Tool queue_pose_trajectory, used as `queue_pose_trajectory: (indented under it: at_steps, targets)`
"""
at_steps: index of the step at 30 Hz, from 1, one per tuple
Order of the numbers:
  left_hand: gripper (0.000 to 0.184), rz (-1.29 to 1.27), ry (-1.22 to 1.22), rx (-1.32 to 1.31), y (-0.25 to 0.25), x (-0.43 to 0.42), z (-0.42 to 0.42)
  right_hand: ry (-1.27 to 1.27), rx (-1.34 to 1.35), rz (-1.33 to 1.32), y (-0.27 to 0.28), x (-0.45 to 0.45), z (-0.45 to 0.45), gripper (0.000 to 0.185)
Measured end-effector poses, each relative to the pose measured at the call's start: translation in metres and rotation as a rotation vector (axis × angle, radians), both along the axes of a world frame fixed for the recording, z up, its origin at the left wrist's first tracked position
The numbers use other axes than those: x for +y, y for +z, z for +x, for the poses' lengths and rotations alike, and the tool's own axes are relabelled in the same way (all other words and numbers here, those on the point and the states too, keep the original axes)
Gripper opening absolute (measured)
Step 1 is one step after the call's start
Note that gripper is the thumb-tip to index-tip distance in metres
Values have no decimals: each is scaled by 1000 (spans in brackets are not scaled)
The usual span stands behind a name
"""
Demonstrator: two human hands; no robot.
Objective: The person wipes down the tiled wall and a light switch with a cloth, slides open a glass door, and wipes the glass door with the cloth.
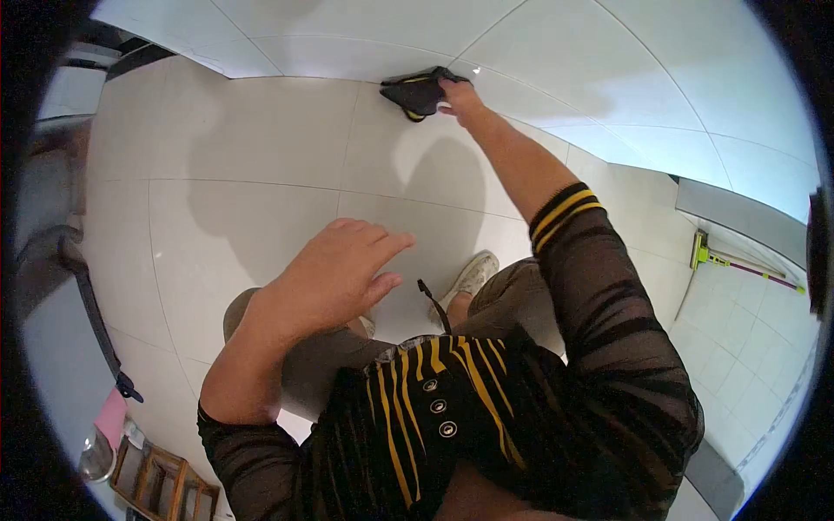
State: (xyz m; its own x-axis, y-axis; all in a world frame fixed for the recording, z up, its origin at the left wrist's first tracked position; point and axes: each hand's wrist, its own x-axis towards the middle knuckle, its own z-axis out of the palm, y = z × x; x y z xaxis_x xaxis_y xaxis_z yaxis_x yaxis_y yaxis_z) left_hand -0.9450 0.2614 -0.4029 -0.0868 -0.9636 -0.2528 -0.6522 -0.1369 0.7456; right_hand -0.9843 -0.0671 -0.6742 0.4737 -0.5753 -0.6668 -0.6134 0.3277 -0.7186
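Note:
At the foot of the white tiled wall, my right hand point(463, 100) is closed on a dark cloth point(413, 92) with yellow showing along parts of its edge. The cloth is bunched up and lies on the pale tiled floor point(287, 139), close against the wall's base. Some of my right fingers are hidden behind the cloth. My left hand point(334, 265) hangs in the air above my bent knee, back upward. Its fingers are loosely stretched with the thumb apart, and it holds nothing.
The white tiled wall point(365, 52) runs across the front. A green-headed mop or squeegee point(702, 252) with a purple handle lies at the right. Brown wooden shelving or stool point(161, 482) stands at the lower left, near a pink cloth point(111, 421). My shoe point(476, 273) is below me.

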Motion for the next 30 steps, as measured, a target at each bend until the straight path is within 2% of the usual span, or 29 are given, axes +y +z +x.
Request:
queue_pose_trajectory:
  at_steps: [2,4,5,6,8,11,14,16,21,23,26,27,28,29,30]
  targets:
    - [43,20,17,-4,-1,1,0,70,15,4,-4,7,9,29]
    - [42,42,37,-13,2,5,-1,127,214,-106,-11,9,17,30]
    - [42,51,71,-10,1,8,0,134,210,-101,-29,3,20,30]
    - [42,61,100,-2,0,8,2,249,186,-249,-42,-4,21,32]
    - [42,64,117,-9,-4,11,8,280,50,-365,-56,-11,20,32]
    - [42,58,125,-11,-4,12,9,-93,-428,-107,82,29,9,25]
    - [42,47,98,4,-10,6,13,-140,-552,-21,140,17,-11,27]
    - [42,32,95,5,-11,0,16,-11,-562,-18,159,8,-18,30]
    - [42,57,53,74,-11,-5,16,69,-387,-42,91,5,-1,31]
    - [42,78,59,79,-16,-2,16,31,-220,-90,60,11,9,30]
    - [40,124,84,81,-16,1,18,59,-230,-199,9,3,15,29]
    - [40,150,110,84,-16,1,20,58,-238,-202,27,8,14,29]
    - [40,149,116,79,-22,-1,25,222,-304,-275,45,9,8,27]
    - [39,53,362,180,-26,-1,29,388,-374,-349,74,17,6,26]
    - [39,-42,603,280,-29,0,31,392,-385,-345,101,25,4,26]
